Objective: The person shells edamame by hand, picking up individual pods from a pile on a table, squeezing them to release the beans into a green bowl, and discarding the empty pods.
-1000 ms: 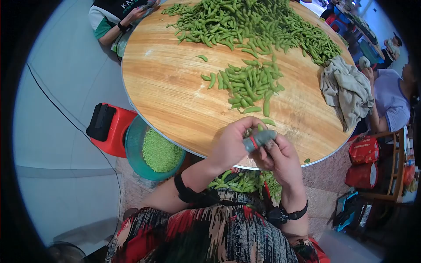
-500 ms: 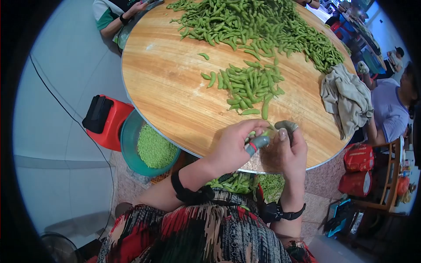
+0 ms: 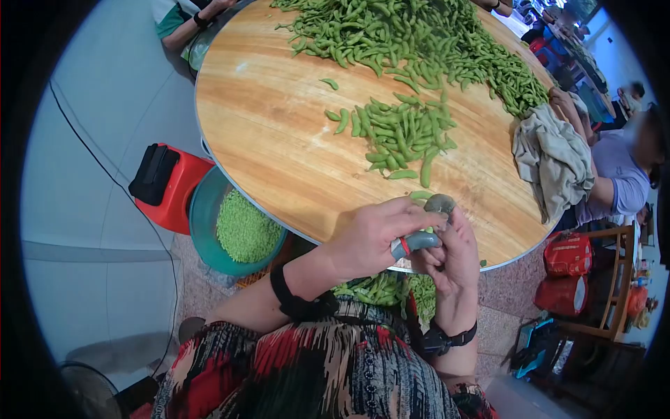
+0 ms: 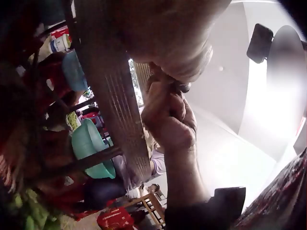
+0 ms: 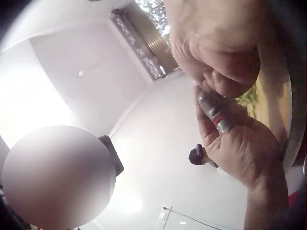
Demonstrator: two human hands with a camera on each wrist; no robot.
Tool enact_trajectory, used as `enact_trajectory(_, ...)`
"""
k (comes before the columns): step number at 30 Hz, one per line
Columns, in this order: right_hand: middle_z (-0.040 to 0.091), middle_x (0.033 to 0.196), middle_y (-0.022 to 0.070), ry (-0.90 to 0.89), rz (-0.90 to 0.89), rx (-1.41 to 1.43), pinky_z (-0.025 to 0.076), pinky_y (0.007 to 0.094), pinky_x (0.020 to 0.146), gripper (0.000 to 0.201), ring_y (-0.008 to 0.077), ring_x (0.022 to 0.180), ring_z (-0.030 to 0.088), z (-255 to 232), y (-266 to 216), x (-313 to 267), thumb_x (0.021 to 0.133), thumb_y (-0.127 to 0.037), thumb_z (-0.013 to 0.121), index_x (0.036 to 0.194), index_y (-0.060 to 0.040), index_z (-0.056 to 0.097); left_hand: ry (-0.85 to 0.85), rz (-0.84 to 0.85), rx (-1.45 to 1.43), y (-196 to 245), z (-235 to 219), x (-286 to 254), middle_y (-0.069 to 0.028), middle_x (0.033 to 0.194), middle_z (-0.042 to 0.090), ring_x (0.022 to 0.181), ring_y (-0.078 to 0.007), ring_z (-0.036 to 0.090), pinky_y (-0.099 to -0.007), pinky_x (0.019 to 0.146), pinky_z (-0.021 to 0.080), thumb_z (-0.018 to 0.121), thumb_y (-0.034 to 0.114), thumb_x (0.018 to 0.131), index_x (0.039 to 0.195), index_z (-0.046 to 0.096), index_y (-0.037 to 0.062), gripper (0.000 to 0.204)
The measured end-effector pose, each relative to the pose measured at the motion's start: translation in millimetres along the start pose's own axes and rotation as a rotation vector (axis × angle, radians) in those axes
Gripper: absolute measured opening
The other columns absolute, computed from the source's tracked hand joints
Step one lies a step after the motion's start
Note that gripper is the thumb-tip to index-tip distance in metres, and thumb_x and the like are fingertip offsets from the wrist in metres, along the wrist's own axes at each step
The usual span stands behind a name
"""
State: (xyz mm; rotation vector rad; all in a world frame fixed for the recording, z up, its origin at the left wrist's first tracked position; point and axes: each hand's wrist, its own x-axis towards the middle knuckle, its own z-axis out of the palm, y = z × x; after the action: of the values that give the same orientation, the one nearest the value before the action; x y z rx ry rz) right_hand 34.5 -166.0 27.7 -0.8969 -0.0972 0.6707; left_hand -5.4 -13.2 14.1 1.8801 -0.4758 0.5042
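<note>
At the counter's point(image 3: 265, 140) near edge, the left hand point(image 3: 366, 237) and right hand point(image 3: 450, 255) meet, fingers curled together; each grip seems to pinch a small pod point(image 3: 427, 225), mostly hidden. A grey finger guard point(image 3: 417, 242) covers the left thumb. Beyond lies a small pod pile point(image 3: 398, 133), then the big heap point(image 3: 412, 42) at the far edge.

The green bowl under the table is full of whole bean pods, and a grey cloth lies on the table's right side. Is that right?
Not quite. In the head view the green bowl holds small shelled beans, not whole pods. The whole pods lie on the table. The grey cloth is indeed on its right side.
</note>
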Motion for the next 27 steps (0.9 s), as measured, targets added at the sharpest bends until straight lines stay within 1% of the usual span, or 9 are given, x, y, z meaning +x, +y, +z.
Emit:
enact_trajectory(7, 0.046, 0.064, 0.0005, -0.025, 0.018, 0.274, 0.025, 0.0145, 0.033, 0.016, 0.0024, 0.038, 0.031, -3.7, 15.6, 8.9, 0.089, -0.008, 0.049, 0.104, -0.0017, 0.048, 0.144, 0.002, 0.016, 4.3, 7.3, -0.5, -0.0092, 0.089, 0.059, 0.076, -0.0176, 0.061, -0.0261, 0.064, 0.048, 0.055, -0.006, 0.076, 0.1, 0.056, 0.003, 0.026)
enact_trajectory(9, 0.045, 0.064, -0.0007, 0.059, 0.016, 0.127, 0.024, 0.0151, 0.034, 0.016, 0.0021, 0.041, 0.032, 1.9, 9.2, 6.7, 0.089, -0.009, 0.051, 0.103, -0.0033, 0.048, 0.156, -0.449, -0.304, 1.2, 10.6, -0.4, -0.0048, 0.084, 0.056, 0.073, -0.013, 0.056, -0.0244, 0.062, 0.046, 0.047, -0.01, 0.076, 0.096, 0.052, 0.0027, 0.024)
enact_trajectory(12, 0.051, 0.071, -0.0015, 0.269, -0.233, -0.626, 0.033, 0.02, 0.046, 0.016, 0.0039, 0.055, 0.041, -4.8, -0.4, 1.5, 0.087, -0.011, 0.054, 0.101, -0.0027, 0.052, 0.133, -0.536, -0.314, -19.8, 14.7, -5.2, -0.0002, 0.079, 0.051, 0.067, -0.0087, 0.049, -0.0214, 0.059, 0.042, 0.042, -0.011, 0.078, 0.098, 0.048, 0.0047, 0.026)
enact_trajectory(13, 0.057, 0.074, 0.002, 0.267, -0.662, -1.037, 0.041, 0.0255, 0.054, 0.014, 0.0094, 0.061, 0.049, -26.0, -4.6, 7.2, 0.087, -0.011, 0.054, 0.096, -0.0004, 0.055, 0.145, -0.605, -0.38, -24.8, 14.4, -5.2, 0.0005, 0.078, 0.05, 0.067, -0.0083, 0.048, -0.0208, 0.059, 0.041, 0.042, -0.012, 0.078, 0.098, 0.048, 0.0053, 0.026)
enact_trajectory(16, 0.06, 0.074, 0.0189, 0.42, -0.288, -1.647, 0.046, 0.0332, 0.062, 0.012, 0.0272, 0.067, 0.061, -51.4, -46.7, -33.8, 0.08, -0.009, 0.058, 0.088, -0.0003, 0.057, 0.24, -0.677, -0.668, -17.6, -2.7, 0.8, 0.0006, 0.079, 0.05, 0.068, -0.0073, 0.048, -0.0175, 0.056, 0.036, 0.041, -0.001, 0.086, 0.095, 0.047, 0.0081, 0.014)
enact_trajectory(19, 0.055, 0.063, 0.0127, -0.185, 0.098, -1.487, 0.043, 0.0309, 0.056, 0.015, 0.0183, 0.055, 0.051, -69.5, -71.8, -84.7, 0.078, -0.014, 0.064, 0.085, -0.0011, 0.059, 0.302, -0.714, -0.765, -21.3, -4.9, -0.5, -0.0002, 0.083, 0.051, 0.067, -0.0073, 0.048, -0.0157, 0.055, 0.032, 0.041, 0.01, 0.092, 0.092, 0.047, 0.0099, 0.006)
enact_trajectory(22, 0.054, 0.061, 0.0125, -0.177, 0.306, -1.492, 0.042, 0.0298, 0.055, 0.017, 0.0176, 0.055, 0.048, -52.8, -72.3, -89.3, 0.079, -0.015, 0.063, 0.086, -0.0002, 0.06, 0.276, -0.736, -0.966, -22.7, -6.0, -1.7, 0.0003, 0.083, 0.051, 0.067, -0.0066, 0.046, -0.0159, 0.054, 0.031, 0.043, 0.009, 0.091, 0.092, 0.048, 0.0099, 0.006)
enact_trajectory(24, 0.056, 0.064, 0.0133, 0.227, 0.002, -1.509, 0.042, 0.0299, 0.056, 0.018, 0.0173, 0.056, 0.049, -34.4, -59.9, -59.3, 0.08, -0.016, 0.063, 0.086, 0.0006, 0.061, 0.281, -0.639, -0.937, -21.7, -3.9, -0.1, 0.0009, 0.083, 0.051, 0.069, -0.0057, 0.046, -0.0158, 0.053, 0.029, 0.043, 0.008, 0.091, 0.093, 0.05, 0.0092, 0.007)
enact_trajectory(27, 0.06, 0.073, 0.019, 0.303, -0.356, -1.582, 0.046, 0.0355, 0.062, 0.018, 0.0323, 0.067, 0.06, -9.4, -36.7, 7.1, 0.084, -0.017, 0.058, 0.087, 0.0008, 0.058, 0.288, -0.701, -0.907, -13.8, -7.5, 6.0, 0.0013, 0.083, 0.051, 0.069, -0.005, 0.045, -0.0156, 0.054, 0.03, 0.043, 0.005, 0.091, 0.097, 0.051, 0.0084, 0.011)
